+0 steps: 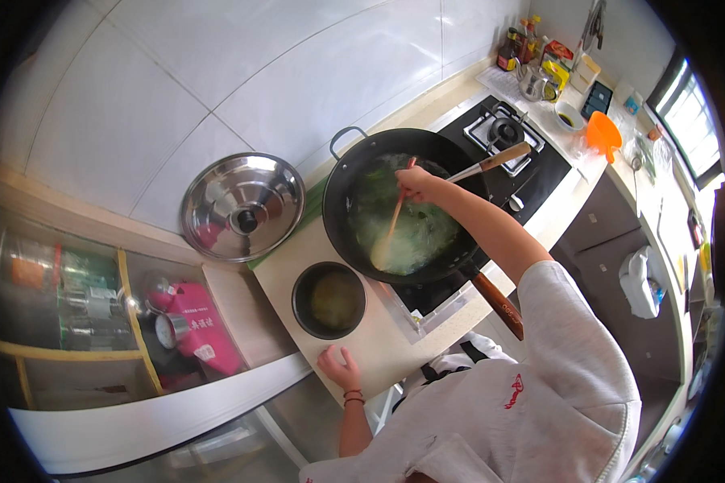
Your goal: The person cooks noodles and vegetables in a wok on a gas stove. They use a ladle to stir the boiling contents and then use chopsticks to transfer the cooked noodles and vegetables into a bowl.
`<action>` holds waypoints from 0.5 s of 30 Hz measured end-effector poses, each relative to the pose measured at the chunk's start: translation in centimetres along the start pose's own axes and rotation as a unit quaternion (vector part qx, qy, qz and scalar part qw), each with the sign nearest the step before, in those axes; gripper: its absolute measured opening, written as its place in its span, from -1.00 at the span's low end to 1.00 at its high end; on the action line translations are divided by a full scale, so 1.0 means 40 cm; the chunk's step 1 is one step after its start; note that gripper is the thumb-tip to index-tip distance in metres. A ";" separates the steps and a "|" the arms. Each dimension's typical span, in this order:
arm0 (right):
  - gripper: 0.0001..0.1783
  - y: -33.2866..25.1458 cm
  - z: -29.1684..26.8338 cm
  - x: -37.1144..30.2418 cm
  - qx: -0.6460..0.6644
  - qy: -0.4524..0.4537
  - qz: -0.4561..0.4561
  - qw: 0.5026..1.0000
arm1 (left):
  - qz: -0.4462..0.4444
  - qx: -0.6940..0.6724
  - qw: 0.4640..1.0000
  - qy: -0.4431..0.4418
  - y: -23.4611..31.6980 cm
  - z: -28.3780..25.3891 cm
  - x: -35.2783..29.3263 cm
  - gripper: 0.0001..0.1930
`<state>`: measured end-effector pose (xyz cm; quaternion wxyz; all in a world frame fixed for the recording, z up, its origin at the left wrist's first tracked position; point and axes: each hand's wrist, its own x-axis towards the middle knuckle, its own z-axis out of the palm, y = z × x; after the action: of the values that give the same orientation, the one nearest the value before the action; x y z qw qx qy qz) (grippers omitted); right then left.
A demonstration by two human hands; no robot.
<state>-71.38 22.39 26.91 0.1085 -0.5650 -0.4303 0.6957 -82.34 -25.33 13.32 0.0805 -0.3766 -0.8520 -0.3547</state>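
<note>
Centrally, one wok (354, 233) takes up the middle of the frame, with one loop handle at its upper left and one long wooden handle toward the lower right; cloudy, greenish liquid fills its bowl. The right hand (415, 183) is over it, fingers wrapped around one slim stick (398, 211) that slants down to a pale, blurred patch in the liquid. One second utensil (505, 157), with a metal shaft and a wooden handle, leans across the wok's right rim; its lower end is hidden.

The left hand (340, 369), at lower centre, has its fingers parted and grips nothing. It is at the edge of the desk (391, 350), just below one dark pot (329, 300) of cloudy, yellowish liquid; I cannot tell whether it touches the desk.

One steel lid (243, 207) with one black knob leans against the tiled wall (298, 97), left of the wok. One burner (506, 131) shows on the black stove (479, 129), right of centre. At upper right are one orange container (604, 135), one white bowl (569, 117), one kettle (533, 83) and several bottles (507, 52), too crowded to count.
</note>
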 end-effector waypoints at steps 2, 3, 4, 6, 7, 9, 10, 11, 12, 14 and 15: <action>-0.63 0.003 0.020 -0.013 0.024 -0.007 -0.006 1.000 | -0.002 0.001 1.000 -0.002 0.000 0.006 0.002 -0.75; -0.63 0.009 0.024 -0.005 0.045 -0.016 -0.001 0.999 | -0.004 0.003 1.000 -0.003 -0.002 0.006 0.001 -0.75; -0.64 0.010 0.027 0.002 0.067 -0.026 0.003 0.997 | 0.005 0.007 1.000 -0.009 -0.008 0.005 0.004 -0.75; -0.68 0.018 0.028 0.001 0.123 -0.043 0.002 0.991 | -0.001 0.007 1.000 -0.007 0.000 0.006 0.002 -0.75; -0.71 0.025 0.027 -0.001 0.161 -0.052 -0.002 0.986 | -0.003 0.007 1.000 -0.006 0.001 0.003 0.003 -0.74; -0.72 0.023 0.024 -0.026 0.229 -0.060 -0.006 0.972 | -0.002 0.004 1.000 -0.010 0.015 0.004 0.008 -0.74; -0.70 0.025 0.025 -0.040 0.264 -0.060 -0.005 0.963 | -0.002 0.003 1.000 -0.013 0.021 -0.001 0.011 -0.74; -0.68 0.021 0.025 -0.060 0.295 -0.061 -0.004 0.953 | -0.004 0.001 1.000 -0.016 0.029 -0.003 0.010 -0.74; -0.67 0.011 0.031 -0.086 0.318 -0.052 -0.008 0.947 | 0.001 0.008 1.000 -0.012 0.024 -0.002 0.006 -0.74; -0.64 -0.008 0.035 -0.134 0.363 -0.032 -0.016 0.931 | 0.011 0.020 1.000 -0.006 0.015 -0.002 0.006 -0.74; -0.64 -0.013 0.029 -0.144 0.377 -0.038 -0.029 0.925 | 0.007 0.017 1.000 -0.007 0.016 -0.003 0.006 -0.74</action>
<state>-70.62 18.48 31.24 0.3174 -0.4430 -0.1563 0.8237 -82.07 -24.97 13.84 0.0837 -0.3837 -0.8555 -0.3374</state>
